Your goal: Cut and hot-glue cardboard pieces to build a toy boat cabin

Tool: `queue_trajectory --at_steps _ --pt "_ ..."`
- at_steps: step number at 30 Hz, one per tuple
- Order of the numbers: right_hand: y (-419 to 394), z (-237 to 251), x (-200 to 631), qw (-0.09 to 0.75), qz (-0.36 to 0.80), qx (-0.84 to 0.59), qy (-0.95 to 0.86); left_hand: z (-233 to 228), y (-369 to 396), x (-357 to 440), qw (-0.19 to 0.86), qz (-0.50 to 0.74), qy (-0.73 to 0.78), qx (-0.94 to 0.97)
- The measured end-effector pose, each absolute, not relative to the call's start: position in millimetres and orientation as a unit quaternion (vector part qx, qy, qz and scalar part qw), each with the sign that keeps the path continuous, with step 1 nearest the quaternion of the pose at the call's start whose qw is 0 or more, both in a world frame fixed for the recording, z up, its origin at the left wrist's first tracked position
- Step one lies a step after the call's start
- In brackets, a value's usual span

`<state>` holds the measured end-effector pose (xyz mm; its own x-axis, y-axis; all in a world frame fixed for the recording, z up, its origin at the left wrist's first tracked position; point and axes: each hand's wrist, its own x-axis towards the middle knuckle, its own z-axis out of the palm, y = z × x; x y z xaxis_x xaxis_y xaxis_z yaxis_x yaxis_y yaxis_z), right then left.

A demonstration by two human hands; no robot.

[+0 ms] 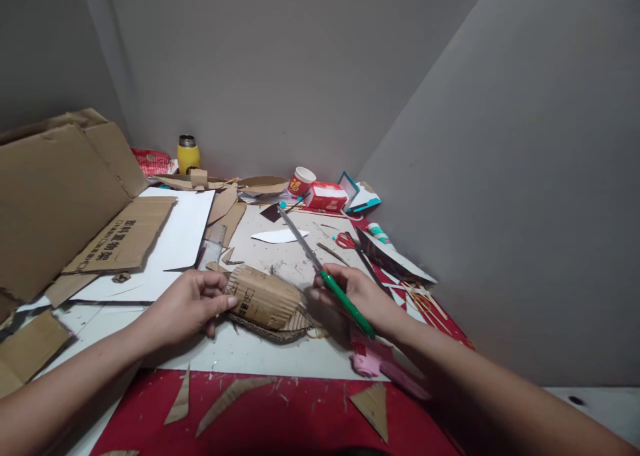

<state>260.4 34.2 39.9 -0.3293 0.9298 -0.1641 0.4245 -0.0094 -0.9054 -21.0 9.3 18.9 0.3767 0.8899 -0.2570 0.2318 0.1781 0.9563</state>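
Note:
Pinched at its left end by my left hand (195, 306) is a curved brown cardboard piece (267, 299) with dark printed characters and ribbed bends. It sits low over the white board (200, 356), with more layered cardboard under it. My right hand (357, 295) is closed around scissors with green handles (346, 303). Their blades point up and away to the left, apart from the cardboard. Some right-hand fingers are partly hidden behind the handles. Beyond the cardboard lies a white leaf-shaped paper piece (280, 236).
A large cardboard box (60, 196) stands at left. Farther back are a yellow bottle (189, 155), a paper cup (302, 181) and a red box (327, 196). Red-handled scissors (345, 241) and a pink glue gun (367, 359) lie to the right. Cardboard scraps (230, 399) lie in front on red cloth.

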Motion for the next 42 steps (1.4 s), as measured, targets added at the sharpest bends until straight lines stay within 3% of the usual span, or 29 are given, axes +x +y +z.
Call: queue_trajectory --at_steps 6,30,42 --pt "13.9 41.3 246.7 0.29 0.531 -0.509 -0.613 22.0 8.4 -20.8 0.588 0.276 0.499 0.573" --pt "2.3 35.7 232.8 0.39 0.475 -0.497 -0.613 32.9 -0.5 -19.7 0.566 0.332 0.486 0.578" --pt "-8.6 52.7 224.2 0.531 0.457 -0.377 -0.606 57.6 -27.0 -3.7 0.556 0.476 0.445 0.516"
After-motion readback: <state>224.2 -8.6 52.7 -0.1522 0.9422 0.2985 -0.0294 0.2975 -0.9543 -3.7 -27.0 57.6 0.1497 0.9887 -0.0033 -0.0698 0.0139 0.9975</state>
